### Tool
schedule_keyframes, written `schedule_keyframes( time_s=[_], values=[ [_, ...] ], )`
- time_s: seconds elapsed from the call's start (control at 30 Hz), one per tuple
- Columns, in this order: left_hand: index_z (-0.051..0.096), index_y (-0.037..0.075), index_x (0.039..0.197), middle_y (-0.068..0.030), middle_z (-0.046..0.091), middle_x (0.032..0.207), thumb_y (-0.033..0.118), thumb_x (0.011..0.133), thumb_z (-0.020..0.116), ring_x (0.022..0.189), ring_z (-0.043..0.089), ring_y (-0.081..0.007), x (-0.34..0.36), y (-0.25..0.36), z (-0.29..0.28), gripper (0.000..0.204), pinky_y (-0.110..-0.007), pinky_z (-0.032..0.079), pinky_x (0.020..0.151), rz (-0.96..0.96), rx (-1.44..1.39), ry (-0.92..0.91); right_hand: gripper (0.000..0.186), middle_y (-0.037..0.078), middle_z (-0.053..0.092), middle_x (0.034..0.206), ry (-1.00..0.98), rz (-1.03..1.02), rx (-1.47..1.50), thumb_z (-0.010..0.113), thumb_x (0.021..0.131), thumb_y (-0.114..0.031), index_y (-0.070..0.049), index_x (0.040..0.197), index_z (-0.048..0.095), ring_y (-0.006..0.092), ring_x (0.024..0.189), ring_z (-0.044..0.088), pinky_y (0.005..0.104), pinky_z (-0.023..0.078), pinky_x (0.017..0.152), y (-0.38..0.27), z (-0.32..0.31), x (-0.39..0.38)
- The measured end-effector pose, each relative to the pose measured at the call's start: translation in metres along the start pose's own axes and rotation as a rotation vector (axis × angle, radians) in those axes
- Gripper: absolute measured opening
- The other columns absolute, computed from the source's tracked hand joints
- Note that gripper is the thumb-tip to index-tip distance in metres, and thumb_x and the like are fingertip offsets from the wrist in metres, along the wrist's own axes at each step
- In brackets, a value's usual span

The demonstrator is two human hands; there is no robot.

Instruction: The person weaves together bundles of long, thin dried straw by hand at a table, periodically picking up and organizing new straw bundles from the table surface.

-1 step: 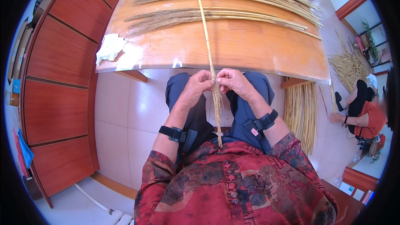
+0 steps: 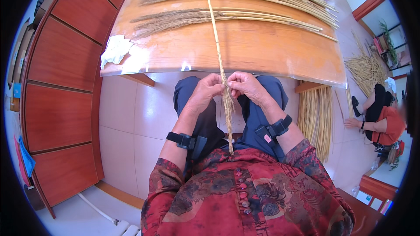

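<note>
Long straw-yellow stalk with a bristly tan head (image 2: pixel 218 48): head hanging toward the lap, bare end stretching over the orange-brown wooden table (image 2: pixel 271 48) | left hand (image 2: pixel 204 92): fingers pinching it near the head's top | right hand (image 2: pixel 250 88): fingers pinching there too | versus earlier frame: stalk, both hands and grip look unchanged

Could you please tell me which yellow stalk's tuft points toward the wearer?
The long yellow stalk between left hand and right hand; the tufts on the brown wooden table point left.
</note>
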State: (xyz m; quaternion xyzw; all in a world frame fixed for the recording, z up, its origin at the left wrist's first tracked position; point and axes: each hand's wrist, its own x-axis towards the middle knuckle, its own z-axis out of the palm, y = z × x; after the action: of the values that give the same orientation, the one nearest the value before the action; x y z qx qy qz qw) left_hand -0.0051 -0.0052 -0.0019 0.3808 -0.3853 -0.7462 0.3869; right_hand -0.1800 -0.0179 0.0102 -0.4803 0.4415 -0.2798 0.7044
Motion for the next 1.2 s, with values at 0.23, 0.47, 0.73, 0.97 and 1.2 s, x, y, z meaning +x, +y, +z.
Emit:
schedule_keyframes(
  time_s=[0.23, 0.47, 0.73, 0.97, 1.2],
  values=[
    [0.051, 0.004, 0.089, -0.0051, 0.057, 0.085, 0.009, 0.079, 0.053, 0.080, 0.055, -0.0140, -0.001, 0.000, -0.006, 0.012, -0.030, 0.044, 0.076, -0.014, -0.208, -0.075, 0.011, 0.000, 0.054, 0.067, -0.007, 0.014, 0.124, 0.054, 0.080, -0.015, -0.005, 0.083, 0.054, 0.0056, 0.053, 0.051, 0.0189, 0.044, 0.049, -0.001, 0.000, 0.000],
    [0.051, 0.004, 0.088, -0.0054, 0.056, 0.082, 0.012, 0.079, 0.053, 0.076, 0.055, -0.0153, 0.001, 0.003, -0.004, 0.012, -0.031, 0.045, 0.073, -0.030, -0.340, -0.117, 0.012, 0.000, 0.053, 0.063, -0.030, 0.002, 0.155, 0.053, 0.081, -0.015, -0.004, 0.083, 0.053, 0.0054, 0.052, 0.049, 0.0180, 0.041, 0.048, 0.002, -0.002, 0.002],
    [0.053, 0.003, 0.083, -0.0060, 0.056, 0.075, 0.011, 0.082, 0.051, 0.068, 0.054, -0.0150, 0.004, 0.000, -0.001, 0.009, -0.030, 0.047, 0.068, -0.053, -0.300, -0.030, 0.012, 0.000, 0.054, 0.063, -0.035, -0.010, 0.136, 0.052, 0.082, -0.015, -0.004, 0.083, 0.052, 0.0052, 0.050, 0.048, 0.0177, 0.040, 0.047, -0.007, 0.004, -0.002],
    [0.053, 0.002, 0.083, -0.0075, 0.057, 0.075, 0.009, 0.082, 0.051, 0.067, 0.056, -0.0158, 0.004, 0.003, -0.001, 0.008, -0.031, 0.049, 0.066, -0.041, -0.285, -0.046, 0.010, 0.001, 0.056, 0.070, 0.022, -0.041, 0.089, 0.052, 0.082, -0.012, -0.002, 0.084, 0.052, 0.0051, 0.054, 0.050, 0.0179, 0.040, 0.049, -0.006, 0.001, -0.005],
    [0.053, 0.002, 0.083, -0.0066, 0.057, 0.074, 0.009, 0.082, 0.051, 0.066, 0.057, -0.0159, 0.008, -0.001, 0.000, 0.008, -0.029, 0.049, 0.064, -0.035, -0.262, -0.018, 0.013, 0.005, 0.056, 0.075, 0.296, -0.357, -0.289, 0.054, 0.077, -0.004, 0.001, 0.089, 0.052, 0.0119, 0.067, 0.055, 0.0243, 0.045, 0.060, -0.006, 0.017, -0.014]
  ],
)
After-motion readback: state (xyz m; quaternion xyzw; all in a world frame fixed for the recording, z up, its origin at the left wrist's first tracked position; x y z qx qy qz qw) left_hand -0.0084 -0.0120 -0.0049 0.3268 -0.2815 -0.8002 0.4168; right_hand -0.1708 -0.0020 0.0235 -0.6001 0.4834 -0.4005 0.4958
